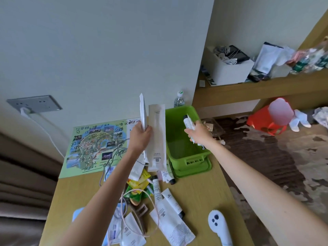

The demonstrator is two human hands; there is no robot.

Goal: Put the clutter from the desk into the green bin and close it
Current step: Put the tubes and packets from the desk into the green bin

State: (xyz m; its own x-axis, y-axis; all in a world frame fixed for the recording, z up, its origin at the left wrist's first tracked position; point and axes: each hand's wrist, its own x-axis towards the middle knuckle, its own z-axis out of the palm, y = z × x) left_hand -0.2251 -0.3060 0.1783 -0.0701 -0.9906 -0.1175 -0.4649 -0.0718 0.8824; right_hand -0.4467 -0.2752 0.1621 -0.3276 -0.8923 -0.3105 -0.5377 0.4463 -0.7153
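Head view: right hand (197, 134) curled round small tubes (188, 121) over green bin (177, 121), at 3 o'clock rim. Left hand (140, 137) grips tall packets (157, 137). Drop now, tubes could miss, hit floor (266, 166).

- Map sheet (95, 148) on the desk (204, 189): handwritten black marker notes in digits and Chinese characters. "13" near the top and an underlined "1766" lower down seem legible; the rest is uncertain.
- Long beige packet (157, 139) in the left hand (140, 137): small print block and a square code near its lower end, too small to read.
- Small tube (187, 121) in the right hand (198, 133): dark print, illegible.
- White tube (171, 201) and flat white packet (174, 226) on the desk: dark logo and fine print, illegible.
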